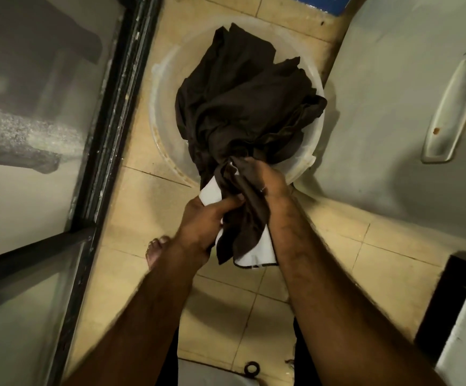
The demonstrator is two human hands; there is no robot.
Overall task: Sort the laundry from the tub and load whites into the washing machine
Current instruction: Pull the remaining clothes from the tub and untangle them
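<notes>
Two bare hands meet over the near rim of a round, translucent white plastic tub (165, 79) that stands on a floor of beige square tiles (337, 246), seen from the head camera looking straight down. A large dark brown garment (243, 101) of soft, creased cloth is heaped in the tub, and its near end is drawn up and out over the rim towards the person. The right hand (265, 179) is clenched round a bunched neck of this brown cloth, just above the tub's edge. The left hand (204, 221), just beside it and nearer the camera, grasps the hanging end, with its thumb laid across a piece of white fabric (212, 192) that shows among the brown folds. More white shows lower down between the two forearms. Whether the white is a separate item or a lining of the brown garment cannot be told. A bare foot (155, 252) rests on the tiles under the left forearm. A dark-framed glass door (109, 107) runs along the left side. A pale grey appliance panel with a long moulded handle (449, 107) stands touching the tub's right side; whether it is the washing machine cannot be told. A small dark ring (252, 369) lies at the bottom edge.
</notes>
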